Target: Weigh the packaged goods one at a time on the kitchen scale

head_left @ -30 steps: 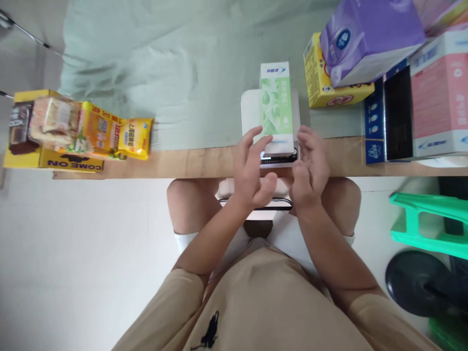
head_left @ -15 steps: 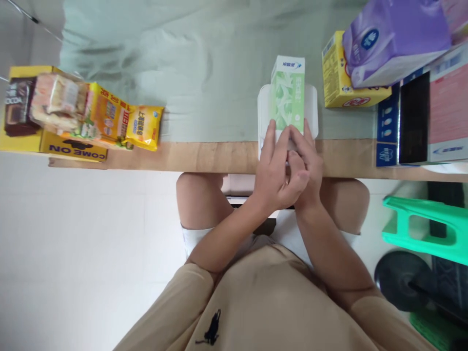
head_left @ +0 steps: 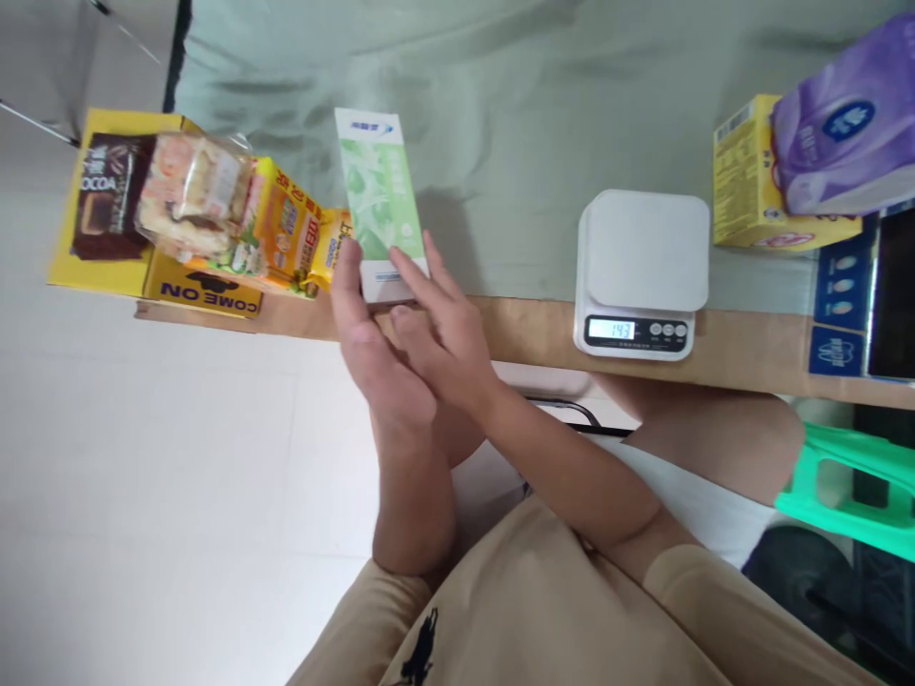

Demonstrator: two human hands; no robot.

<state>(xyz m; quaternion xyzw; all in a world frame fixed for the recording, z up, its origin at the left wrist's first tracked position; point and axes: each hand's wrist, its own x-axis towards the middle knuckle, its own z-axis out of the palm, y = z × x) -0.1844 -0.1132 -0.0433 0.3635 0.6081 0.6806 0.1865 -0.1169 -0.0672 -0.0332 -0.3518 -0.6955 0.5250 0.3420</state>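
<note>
A green and white carton with leaf pictures is held between my two hands over the table's front edge. My left hand grips its near left side, fingers pointing away from me. Against its near right corner rests my right hand, with fingers along the carton's face and edge. Just left of the carton is a small yellow packet, partly covered by it. To the right stands a white digital scale, its lit display reading about 143 and its plate bare.
On the left, a yellow box bears a cocoa packet, a clear bread pack and an orange snack bag. At right are a yellow carton, a purple tissue pack and a green stool below.
Both hands have lifted the green carton off the scale and carried it left, next to the snack packets. The scale's plate and display are now uncovered. The view has shifted left.
</note>
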